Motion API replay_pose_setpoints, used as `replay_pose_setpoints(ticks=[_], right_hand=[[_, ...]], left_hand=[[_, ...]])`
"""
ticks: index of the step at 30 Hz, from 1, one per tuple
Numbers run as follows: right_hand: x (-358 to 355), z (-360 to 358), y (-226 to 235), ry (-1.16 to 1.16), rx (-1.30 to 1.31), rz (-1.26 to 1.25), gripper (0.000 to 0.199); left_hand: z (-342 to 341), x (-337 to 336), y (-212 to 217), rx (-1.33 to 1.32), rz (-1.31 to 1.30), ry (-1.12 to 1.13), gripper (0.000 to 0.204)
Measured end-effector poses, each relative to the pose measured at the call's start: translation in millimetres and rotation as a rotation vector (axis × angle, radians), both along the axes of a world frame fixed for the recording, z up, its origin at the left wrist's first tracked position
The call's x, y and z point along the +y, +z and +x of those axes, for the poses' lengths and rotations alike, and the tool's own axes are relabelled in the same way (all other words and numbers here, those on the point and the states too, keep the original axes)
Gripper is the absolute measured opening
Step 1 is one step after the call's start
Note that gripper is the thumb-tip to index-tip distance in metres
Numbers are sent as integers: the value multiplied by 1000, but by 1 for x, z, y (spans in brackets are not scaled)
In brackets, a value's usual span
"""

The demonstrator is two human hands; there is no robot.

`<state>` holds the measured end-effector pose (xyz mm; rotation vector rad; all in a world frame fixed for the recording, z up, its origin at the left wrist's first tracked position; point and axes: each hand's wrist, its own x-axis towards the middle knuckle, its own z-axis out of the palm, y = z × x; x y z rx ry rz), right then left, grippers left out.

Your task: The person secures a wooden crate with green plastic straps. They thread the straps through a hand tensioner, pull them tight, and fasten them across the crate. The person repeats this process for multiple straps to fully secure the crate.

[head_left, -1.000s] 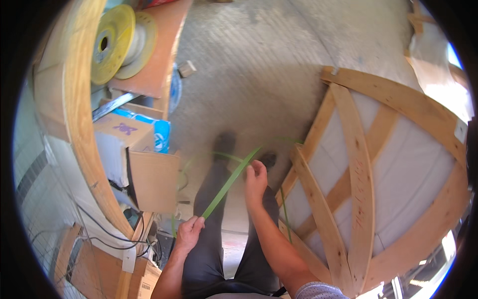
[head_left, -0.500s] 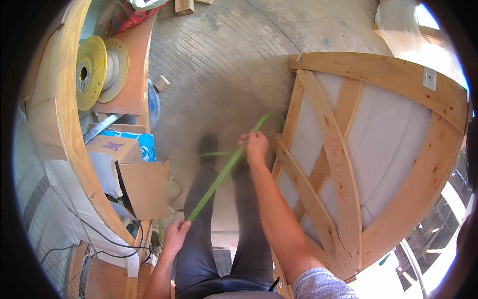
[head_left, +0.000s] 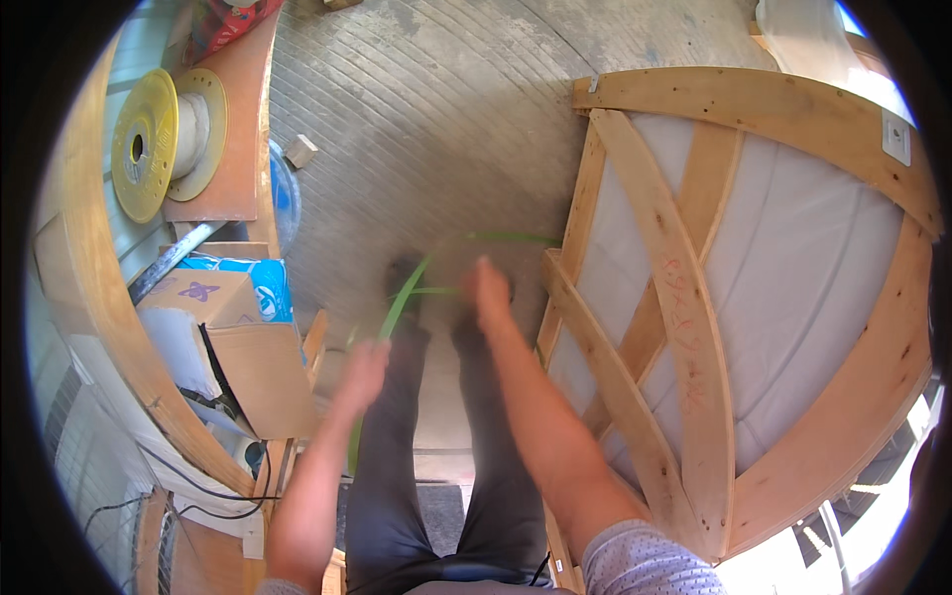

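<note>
A green strap [head_left: 405,297] runs through my left hand [head_left: 365,369], which is closed on it above my left leg. One end trails below that hand beside my leg; the other rises and curves over toward the right. My right hand [head_left: 486,293], smeared by motion, is over my right foot, near a lower stretch of the strap. Whether it grips anything does not show. Further along, the strap reaches the side of a wooden crate [head_left: 699,337] on my right, which has crossed slats and white sheeting behind them.
To my left, a wooden-edged shelf holds a yellow cable reel [head_left: 144,147], an opened cardboard box [head_left: 260,377] and a blue package [head_left: 273,288]. A small wood block [head_left: 300,151] lies on the grooved concrete floor [head_left: 426,109]. Black cables [head_left: 213,493] hang at lower left.
My left hand has moved up and forward with the strap. My right hand has come slightly down and left, away from the upper stretch of strap, which now bends and hangs looser.
</note>
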<state>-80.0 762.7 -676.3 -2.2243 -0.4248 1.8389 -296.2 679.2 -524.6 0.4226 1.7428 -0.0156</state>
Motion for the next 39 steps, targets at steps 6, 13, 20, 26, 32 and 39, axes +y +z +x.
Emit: replay_pose_setpoints(ticks=[6, 13, 20, 26, 32, 39], right_hand=[[-105, -74, 129, -116, 570, -293, 51], [-81, -97, 212, -684, 863, -232, 49], [-61, -79, 200, -345, 686, -131, 39], [-46, -65, 139, -413, 243, -82, 34], [18, -20, 30, -268, -71, -91, 25], [86, 18, -26, -272, -121, -92, 16]], left_hand=[[29, 105, -62, -303, -309, 295, 34], [49, 170, -91, -341, -325, 365, 32], [58, 160, -116, -27, -157, -68, 46], [43, 98, -95, 76, 251, -203, 51], [46, 16, 15, -384, -123, 240, 50], [38, -23, 77, -47, 162, -98, 31]])
